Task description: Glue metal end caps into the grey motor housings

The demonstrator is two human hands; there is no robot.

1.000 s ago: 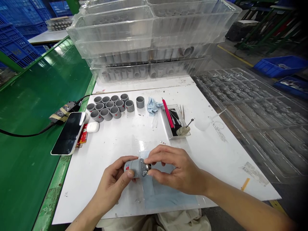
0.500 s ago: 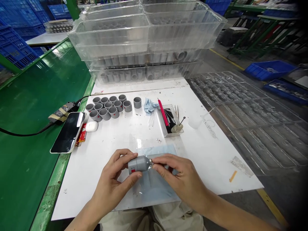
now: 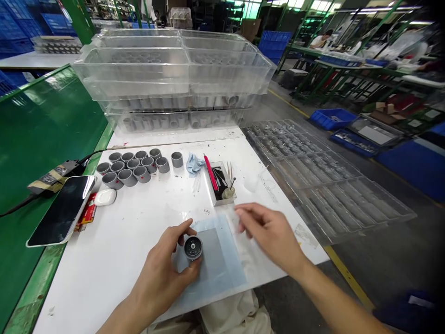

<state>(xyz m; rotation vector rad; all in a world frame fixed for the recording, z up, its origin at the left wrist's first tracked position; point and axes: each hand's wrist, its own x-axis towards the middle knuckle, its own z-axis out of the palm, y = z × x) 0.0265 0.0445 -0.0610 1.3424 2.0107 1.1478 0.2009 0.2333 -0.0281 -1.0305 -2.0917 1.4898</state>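
Observation:
My left hand [image 3: 162, 271] holds a grey cylindrical motor housing [image 3: 193, 248] upright, its round dark end face turned up, with fingers wrapped around its side. It stands just above a pale blue mat [image 3: 225, 273] on a white work board [image 3: 118, 264]. My right hand [image 3: 269, 232] has come away from the housing and hangs open and blurred over the board's right part, holding nothing. The fingers of my right hand are nearest to the mat's far right corner.
Several grey cylinders [image 3: 127, 177] stand at the board's far left, near a phone [image 3: 61, 211] and white earbud case [image 3: 104, 196]. A tool tray [image 3: 212, 185] sits at the back. Stacked clear trays [image 3: 174, 69] rise beyond, with clear blister trays [image 3: 313, 176] to the right.
The housing has turned from lying sideways to upright in my left hand. My right hand has let go and moved to the right. The head view has shifted upward and left.

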